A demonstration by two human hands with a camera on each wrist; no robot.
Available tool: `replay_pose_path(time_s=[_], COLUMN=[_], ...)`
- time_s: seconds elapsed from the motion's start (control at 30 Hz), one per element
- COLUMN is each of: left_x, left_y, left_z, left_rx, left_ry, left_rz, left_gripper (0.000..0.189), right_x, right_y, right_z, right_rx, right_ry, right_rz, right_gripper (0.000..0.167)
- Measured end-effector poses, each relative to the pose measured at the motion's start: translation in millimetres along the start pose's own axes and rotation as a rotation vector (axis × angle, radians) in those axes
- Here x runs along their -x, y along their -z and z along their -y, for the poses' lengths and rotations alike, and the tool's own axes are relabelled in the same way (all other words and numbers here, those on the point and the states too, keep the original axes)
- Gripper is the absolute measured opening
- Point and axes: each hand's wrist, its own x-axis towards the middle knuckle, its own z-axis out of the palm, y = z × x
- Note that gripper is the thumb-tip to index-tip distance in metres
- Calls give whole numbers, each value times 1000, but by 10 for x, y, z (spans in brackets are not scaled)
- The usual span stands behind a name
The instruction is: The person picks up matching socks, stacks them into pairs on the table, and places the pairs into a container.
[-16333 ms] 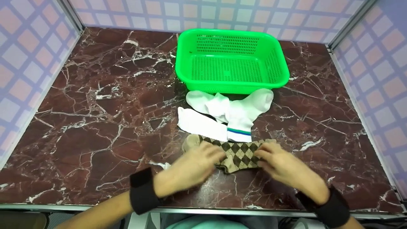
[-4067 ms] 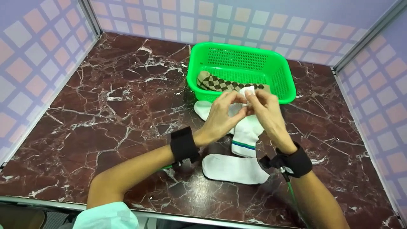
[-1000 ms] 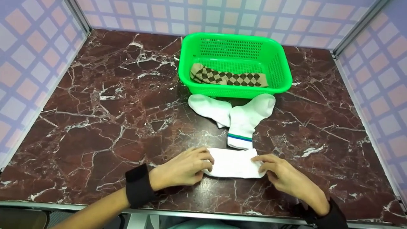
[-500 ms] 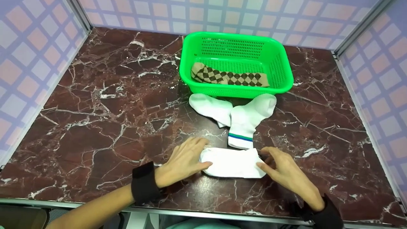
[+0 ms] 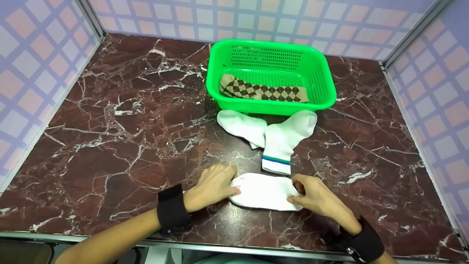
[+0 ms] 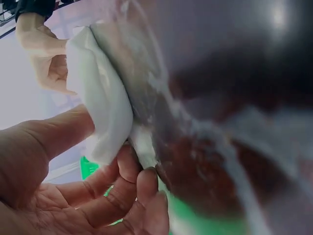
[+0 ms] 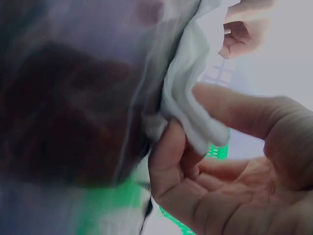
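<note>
Dark red marbled tabletop (image 5: 121, 150); green basket (image 5: 273, 107) at its back; argyle sock (image 5: 267, 91) lies lengthwise inside, along the front wall; flat white sock (image 5: 263, 192) lies near the table's front edge; striped sock (image 5: 280, 143) between it and the basket; right hand (image 5: 318, 196) pinches the flat one's right end, left hand (image 5: 212, 187) pinches its left end; plain white sock (image 5: 243, 127) touches the striped one.

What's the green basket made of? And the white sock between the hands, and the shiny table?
Green basket: most likely plastic, smooth and a bit glossy, with neat rows of little holes.
White sock: soft, dull cloth, perhaps cotton; its edge bends in floppy folds.
Table: polished, maybe real stone or just a stone-look top; it has pale veins and reflects light.
</note>
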Motion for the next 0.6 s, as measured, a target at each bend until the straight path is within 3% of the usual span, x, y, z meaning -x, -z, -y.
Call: replay_pose_path(time_s=[0.23,0.43,0.6], left_x=[-11,-108,-354], left_y=[62,234,489], left_z=[-10,4,39], left_rx=[86,231,367], left_ry=[-35,-124,-170], left_rz=[-3,-130,-214], left_gripper=[22,8,9], right_x=[1,-53,-180], right_y=[70,311,614], right_z=[14,65,159], right_rx=[-12,-123,-202], right_ry=[59,29,18], right_rz=[-12,-7,-93], right_gripper=[21,14,17])
